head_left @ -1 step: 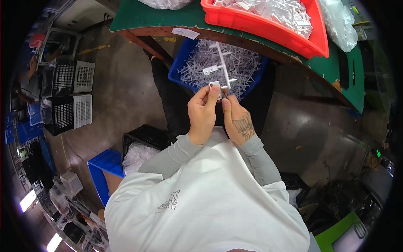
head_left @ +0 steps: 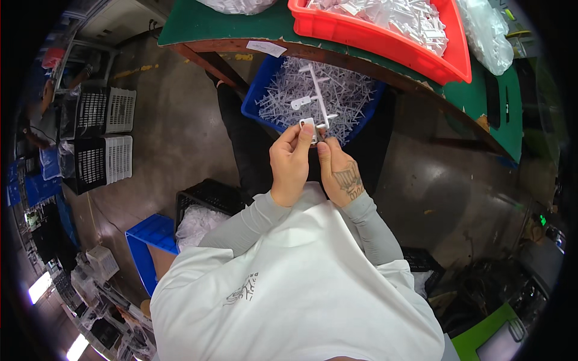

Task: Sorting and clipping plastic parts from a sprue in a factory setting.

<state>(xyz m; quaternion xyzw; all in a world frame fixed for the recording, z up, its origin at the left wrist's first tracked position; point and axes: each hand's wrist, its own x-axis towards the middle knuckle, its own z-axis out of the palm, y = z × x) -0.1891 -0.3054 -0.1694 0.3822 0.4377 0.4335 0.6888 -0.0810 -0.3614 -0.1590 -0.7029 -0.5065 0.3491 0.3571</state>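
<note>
Since the earlier frame almost nothing has shifted; your hands sit in the same spot at centre frame, and the white plastic sprue (head_left: 317,99) rises from them at the same slight tilt. Your left hand (head_left: 290,163) is pinched shut on the sprue's lower end, thumb and forefinger closed on a small white tab just above the knuckles; your right hand (head_left: 339,171), the one with the tattoo on its back, is closed on the same lower end from the other side, its fingertips touching the sprue beside your left thumb. The sprue runs up and slightly left from your fingers, a thin stem with short side branches; it lies over the blue bin (head_left: 256,99), which is heaped with bare white sprues, just above your hands. Further up, the red tray (head_left: 385,45) of white parts sits on the green table (head_left: 205,21); at upper right lies a clear plastic bag (head_left: 487,33). At the left of the frame black and white crates (head_left: 99,141) stand on the floor; at lower left sits a black crate (head_left: 205,198) holding white material, touching a blue bin (head_left: 147,243).
</note>
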